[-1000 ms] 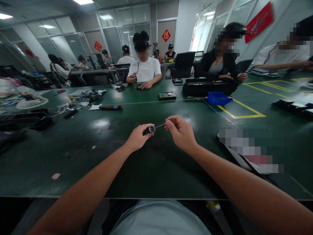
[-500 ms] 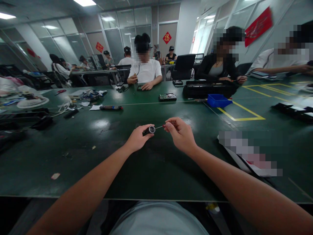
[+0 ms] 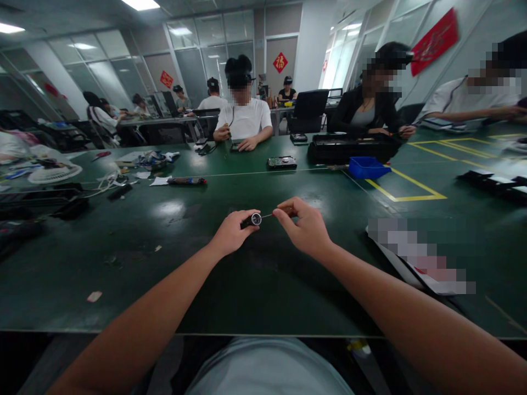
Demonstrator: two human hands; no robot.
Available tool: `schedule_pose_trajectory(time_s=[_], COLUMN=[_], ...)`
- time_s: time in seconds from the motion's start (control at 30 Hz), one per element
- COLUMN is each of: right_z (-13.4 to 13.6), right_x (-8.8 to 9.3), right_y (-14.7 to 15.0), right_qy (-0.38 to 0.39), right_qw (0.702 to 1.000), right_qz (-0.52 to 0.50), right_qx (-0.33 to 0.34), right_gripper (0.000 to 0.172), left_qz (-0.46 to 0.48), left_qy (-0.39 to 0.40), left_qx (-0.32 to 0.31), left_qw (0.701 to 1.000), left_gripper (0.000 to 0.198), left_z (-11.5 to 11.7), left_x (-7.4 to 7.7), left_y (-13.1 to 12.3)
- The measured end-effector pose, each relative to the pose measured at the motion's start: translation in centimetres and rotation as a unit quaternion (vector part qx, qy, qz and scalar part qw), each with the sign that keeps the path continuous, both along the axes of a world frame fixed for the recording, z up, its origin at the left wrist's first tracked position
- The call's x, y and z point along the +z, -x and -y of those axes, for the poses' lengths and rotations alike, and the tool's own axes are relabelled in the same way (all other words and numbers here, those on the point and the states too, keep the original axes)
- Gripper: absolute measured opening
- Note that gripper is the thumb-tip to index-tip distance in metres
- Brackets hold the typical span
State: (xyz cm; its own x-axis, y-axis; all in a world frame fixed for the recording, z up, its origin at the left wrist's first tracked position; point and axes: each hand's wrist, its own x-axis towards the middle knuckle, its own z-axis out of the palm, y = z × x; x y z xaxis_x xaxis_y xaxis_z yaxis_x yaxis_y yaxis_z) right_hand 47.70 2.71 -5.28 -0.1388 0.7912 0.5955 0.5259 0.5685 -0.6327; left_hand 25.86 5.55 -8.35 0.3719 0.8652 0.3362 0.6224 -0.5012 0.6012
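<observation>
My left hand (image 3: 233, 233) is closed around a small black cylinder (image 3: 256, 219) with a pale ring at its round end, which faces me; its exact kind does not show. From the right, my right hand (image 3: 303, 224) grips a screwdriver (image 3: 268, 215) by its reddish handle, mostly hidden by the fingers. The thin metal shaft points left and its tip meets the cylinder's rim or side; I cannot tell exactly where. Both hands are held just over the green table (image 3: 255, 291).
Beyond my hands lie a hard drive (image 3: 282, 163), a blue bin (image 3: 369, 168) and a long black casing (image 3: 354, 149). A dark pen-like tool (image 3: 187, 181) is left of centre. Papers (image 3: 411, 258) lie right; cables and parts crowd the left. Several people sit around.
My right thumb and fingers have shifted slightly on the screwdriver handle, with the thumb now further left. The cylinder and my left hand stay almost where they were.
</observation>
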Motion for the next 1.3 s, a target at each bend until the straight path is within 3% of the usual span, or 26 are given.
schedule_pose_trajectory(time_s=[0.1,0.27,0.63,0.77,0.9,1.03,1.17,1.3], right_z=[0.1,-0.3,-0.2,-0.6,-1.4,-2.2,-2.8,-3.3], right_x=[0.1,0.0,-0.1,-0.5,-1.2,-2.0,-2.3,-2.2], right_y=[0.1,0.0,0.1,0.2,0.4,0.6,0.4,-0.2], right_qy=[0.008,0.047,0.05,0.056,0.11,0.169,0.187,0.279], right_qw=[0.999,0.999,0.999,0.994,0.973,0.932,0.917,0.873], right_qz=[-0.005,0.012,-0.015,-0.091,-0.198,-0.314,-0.348,-0.392], right_qx=[0.034,0.001,0.0,0.012,0.047,0.068,0.057,0.076], right_gripper=[0.012,0.031,0.029,0.019,0.023,0.029,0.03,0.028], left_qz=[-0.003,-0.013,-0.015,-0.007,0.002,0.006,-0.004,-0.01], left_qy=[0.0,0.003,-0.003,-0.001,0.006,0.008,0.015,0.011], left_qx=[0.006,0.01,0.004,0.021,0.035,0.043,0.006,-0.013], left_qw=[1.0,1.0,1.0,1.0,0.999,0.999,1.0,1.0], left_gripper=[0.042,0.041,0.041,0.042,0.042,0.043,0.043,0.042], left_z=[0.0,0.1,0.1,0.1,0.0,-0.1,-0.1,-0.2], left_x=[0.0,0.2,-0.1,0.1,0.2,0.2,0.2,0.3], left_y=[0.0,-0.1,-0.1,-0.2,-0.2,-0.2,-0.1,0.2])
